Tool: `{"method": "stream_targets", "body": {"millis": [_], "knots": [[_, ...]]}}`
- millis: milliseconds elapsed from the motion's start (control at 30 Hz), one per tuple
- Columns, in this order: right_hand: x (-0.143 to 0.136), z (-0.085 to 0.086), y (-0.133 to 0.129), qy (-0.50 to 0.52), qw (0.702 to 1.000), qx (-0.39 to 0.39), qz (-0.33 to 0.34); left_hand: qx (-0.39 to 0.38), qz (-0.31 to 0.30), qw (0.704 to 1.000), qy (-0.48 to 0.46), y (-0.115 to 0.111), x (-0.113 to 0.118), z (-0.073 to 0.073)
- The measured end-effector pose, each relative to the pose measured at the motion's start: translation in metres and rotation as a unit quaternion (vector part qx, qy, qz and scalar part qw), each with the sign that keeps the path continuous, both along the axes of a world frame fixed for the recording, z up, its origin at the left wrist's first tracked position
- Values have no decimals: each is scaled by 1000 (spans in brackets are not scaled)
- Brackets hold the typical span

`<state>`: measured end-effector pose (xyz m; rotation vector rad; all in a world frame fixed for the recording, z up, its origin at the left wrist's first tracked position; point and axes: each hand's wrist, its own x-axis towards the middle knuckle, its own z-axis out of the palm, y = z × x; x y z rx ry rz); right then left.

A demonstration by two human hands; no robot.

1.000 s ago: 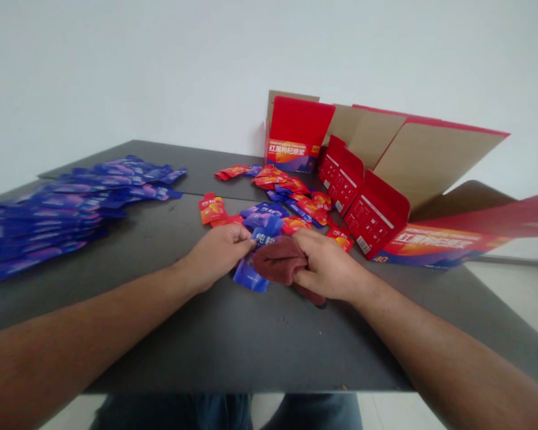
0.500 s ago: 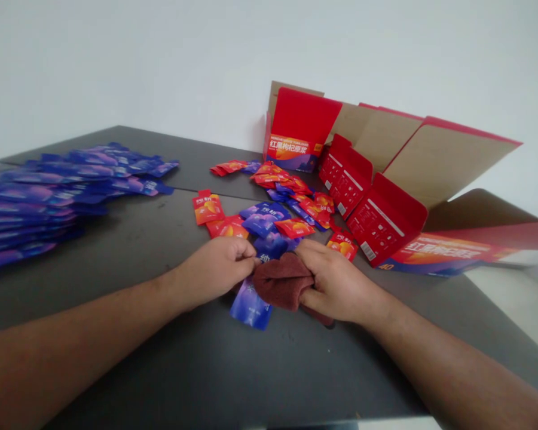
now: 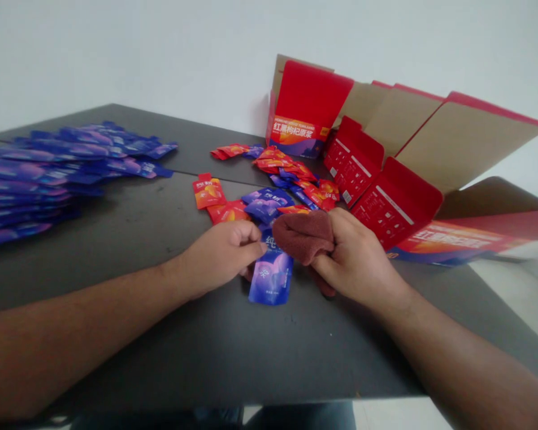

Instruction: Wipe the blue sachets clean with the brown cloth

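Between my hands hangs a blue-purple pouch (image 3: 272, 279), its printed front toward me. My left hand (image 3: 226, 254) pinches its left edge between thumb and fingers. A folded brown cloth (image 3: 302, 236) is gripped in my right hand (image 3: 356, 254), just beside the pouch's upper right. Whether the cloth touches the pouch, I cannot tell. Right behind my hands lie more blue pouches (image 3: 268, 203), mixed with red-orange pouches (image 3: 209, 192).
A large heap of blue pouches (image 3: 58, 164) covers the table's left side. Open red cartons (image 3: 305, 113) with raised flaps stand at the back right, one lying nearer on the right (image 3: 452, 242). The dark table's front edge (image 3: 233, 401) runs close to me.
The cloth in my right hand has moved off the pouch's front toward the right, uncovering more of its print. My left hand keeps its pinch. The camera view has tilted slightly downward.
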<state>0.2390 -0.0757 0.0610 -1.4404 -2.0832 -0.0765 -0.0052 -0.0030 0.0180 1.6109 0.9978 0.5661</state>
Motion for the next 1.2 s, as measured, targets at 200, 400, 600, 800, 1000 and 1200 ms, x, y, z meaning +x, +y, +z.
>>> {"method": "stream_targets", "body": {"millis": [200,400,600,800,1000,1200], "knots": [[-3,-6,2,-32,999,20,11,-35,-13,999,-31,-2,2,-1],[-10,-8,-3,-58,995,-42,68,-40,-42,996,-66,-3,1,-2],[-9,2,-10,-95,982,-111,117,15,-52,998,-37,0,-3,-1],[-2,-7,1,-52,997,-32,38,-2,-72,997,-36,-2,-1,3],[-11,-4,-10,-80,975,-111,178,71,-55,996,-7,2,-5,0],[-2,-9,2,-56,997,-35,32,81,-41,996,-8,0,-4,-1]]}}
